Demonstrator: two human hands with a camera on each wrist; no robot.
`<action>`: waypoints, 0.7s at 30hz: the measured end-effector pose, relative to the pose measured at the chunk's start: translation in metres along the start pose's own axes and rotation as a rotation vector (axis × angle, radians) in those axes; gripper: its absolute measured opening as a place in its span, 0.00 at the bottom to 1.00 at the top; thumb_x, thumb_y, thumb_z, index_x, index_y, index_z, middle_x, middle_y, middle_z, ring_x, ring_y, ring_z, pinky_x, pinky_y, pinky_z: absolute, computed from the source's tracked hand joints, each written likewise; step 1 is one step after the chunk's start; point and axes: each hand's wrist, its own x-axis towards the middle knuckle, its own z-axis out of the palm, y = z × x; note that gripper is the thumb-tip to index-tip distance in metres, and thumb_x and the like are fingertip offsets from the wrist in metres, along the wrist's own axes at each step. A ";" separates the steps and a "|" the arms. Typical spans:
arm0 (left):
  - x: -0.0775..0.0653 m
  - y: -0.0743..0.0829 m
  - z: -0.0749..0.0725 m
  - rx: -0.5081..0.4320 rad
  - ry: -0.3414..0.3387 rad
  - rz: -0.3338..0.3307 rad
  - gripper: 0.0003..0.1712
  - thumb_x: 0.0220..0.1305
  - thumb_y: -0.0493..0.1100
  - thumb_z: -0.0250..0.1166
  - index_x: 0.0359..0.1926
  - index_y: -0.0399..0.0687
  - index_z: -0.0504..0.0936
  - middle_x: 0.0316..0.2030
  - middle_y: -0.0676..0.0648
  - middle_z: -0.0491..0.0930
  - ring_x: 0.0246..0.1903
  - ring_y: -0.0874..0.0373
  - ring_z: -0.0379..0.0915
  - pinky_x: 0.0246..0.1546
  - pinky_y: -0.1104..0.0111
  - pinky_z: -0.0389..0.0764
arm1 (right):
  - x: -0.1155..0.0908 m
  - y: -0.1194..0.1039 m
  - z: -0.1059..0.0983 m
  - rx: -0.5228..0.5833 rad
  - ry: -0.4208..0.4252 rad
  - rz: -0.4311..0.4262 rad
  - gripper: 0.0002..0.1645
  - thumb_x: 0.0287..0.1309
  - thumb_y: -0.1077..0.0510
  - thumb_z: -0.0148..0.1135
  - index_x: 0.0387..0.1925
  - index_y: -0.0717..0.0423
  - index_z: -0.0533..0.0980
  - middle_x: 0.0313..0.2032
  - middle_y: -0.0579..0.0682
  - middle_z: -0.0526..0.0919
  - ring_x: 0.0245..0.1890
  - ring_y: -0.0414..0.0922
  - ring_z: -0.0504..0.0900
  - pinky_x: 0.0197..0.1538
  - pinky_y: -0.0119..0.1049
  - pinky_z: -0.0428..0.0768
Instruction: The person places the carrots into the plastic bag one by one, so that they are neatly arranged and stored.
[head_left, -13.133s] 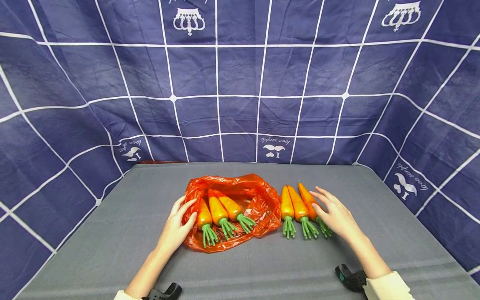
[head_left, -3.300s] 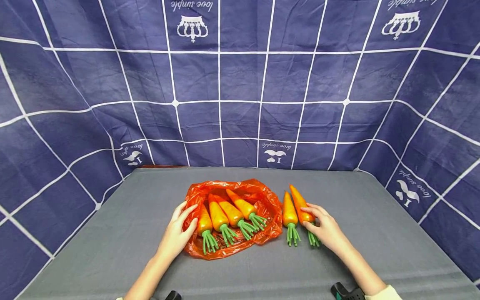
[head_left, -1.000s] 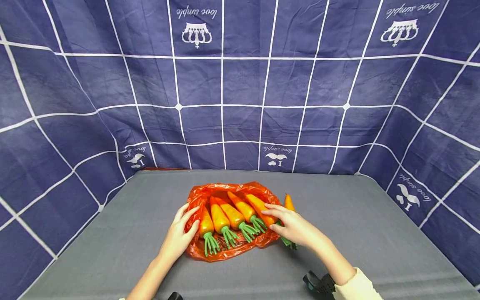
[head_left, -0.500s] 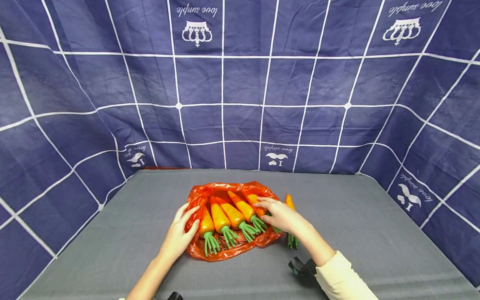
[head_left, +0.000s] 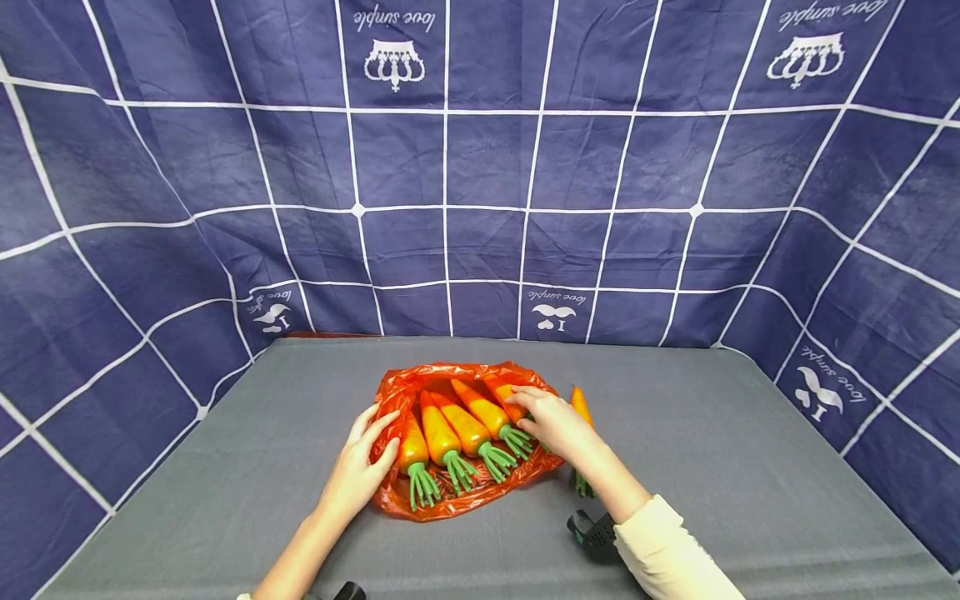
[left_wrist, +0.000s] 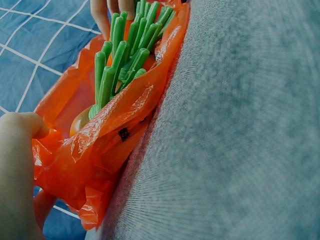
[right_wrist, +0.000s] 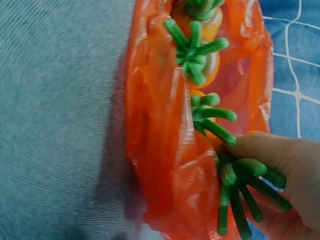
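Note:
My left hand (head_left: 358, 468) holds the left rim of an open red plastic bag (head_left: 416, 510), with the thumb inside the rim and a finger outside in the left wrist view. Several orange toy carrots (head_left: 441, 429) with green stalks lie side by side in the bag. At the bag's right side my right hand (head_left: 564, 432) holds another carrot (head_left: 504, 393) by its thick end, its tip pointing to the back of the bag. The green stalks (right_wrist: 245, 182) of that carrot stick out beside the thumb in the right wrist view.
One more carrot (head_left: 580, 403) lies on the grey table (head_left: 712, 433) just right of the bag, partly hidden behind my right hand and wrist. A blue curtain (head_left: 487, 167) with white lines stands behind the table and along both sides.
Since the earliest frame, one carrot went from the right-hand row into the bag. My right hand has then carried another leftward into the bag. The left hand keeps its place at the rim.

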 end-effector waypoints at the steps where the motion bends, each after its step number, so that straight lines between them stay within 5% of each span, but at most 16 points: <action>1: 0.000 0.000 0.000 0.000 -0.003 -0.003 0.21 0.55 0.38 0.63 0.52 0.46 0.76 0.59 0.40 0.66 0.56 0.45 0.67 0.50 0.58 0.67 | 0.000 0.001 0.002 -0.010 0.012 -0.005 0.20 0.49 0.62 0.65 0.47 0.56 0.77 0.54 0.54 0.76 0.55 0.50 0.74 0.56 0.45 0.72; 8: 0.000 0.002 0.000 0.003 -0.004 -0.014 0.21 0.55 0.38 0.63 0.52 0.46 0.77 0.59 0.41 0.66 0.56 0.46 0.67 0.51 0.64 0.66 | 0.000 0.007 0.012 -0.030 0.056 -0.027 0.19 0.49 0.64 0.63 0.46 0.57 0.77 0.51 0.54 0.79 0.53 0.50 0.76 0.54 0.43 0.73; 13: 0.002 0.001 0.000 -0.007 -0.013 -0.011 0.20 0.55 0.38 0.63 0.52 0.46 0.77 0.59 0.40 0.65 0.56 0.44 0.66 0.50 0.52 0.69 | -0.005 0.010 0.018 -0.033 0.023 -0.024 0.15 0.52 0.65 0.59 0.45 0.58 0.78 0.49 0.55 0.79 0.52 0.50 0.76 0.55 0.42 0.72; 21: 0.001 0.001 0.000 -0.003 -0.011 -0.009 0.21 0.55 0.38 0.63 0.52 0.45 0.76 0.59 0.40 0.65 0.56 0.44 0.66 0.50 0.52 0.69 | -0.008 0.008 0.021 -0.036 0.041 -0.015 0.15 0.54 0.65 0.58 0.45 0.58 0.78 0.51 0.56 0.79 0.53 0.51 0.76 0.54 0.43 0.73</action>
